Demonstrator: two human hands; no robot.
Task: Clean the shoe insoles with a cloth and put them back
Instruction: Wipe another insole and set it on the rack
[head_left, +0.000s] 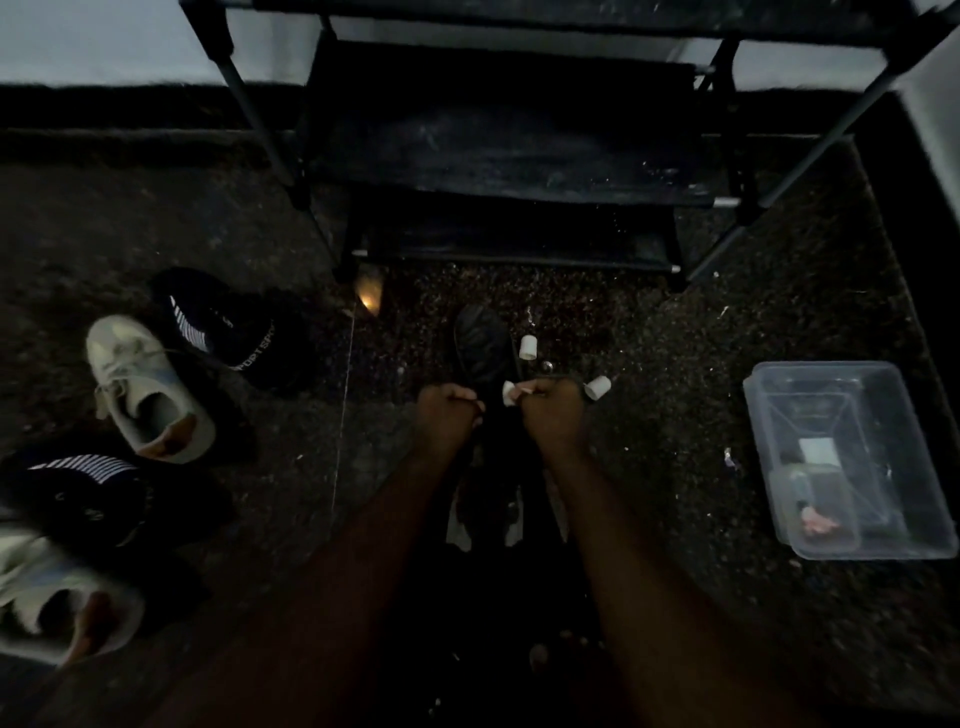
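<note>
The room is dim. On the carpet between my forearms lies a dark shoe (480, 345), its toe pointing towards the rack. My left hand (447, 418) is curled and grips the shoe's left edge. My right hand (550, 413) is curled on its right edge, and a small white piece (510, 394) shows at its fingertips. Whether that piece is cloth I cannot tell. No insole can be made out in the dark. At the left lie two white sneakers (148, 392) (57, 597) and two black striped shoes (218, 327) (88, 499).
A black shoe rack (498, 156) stands straight ahead against the wall. Two small white cylinders (529, 347) (597, 387) lie by my hands. At the right a clear plastic box (852, 462) holds small items. Dark speckled carpet (691, 364) covers the floor.
</note>
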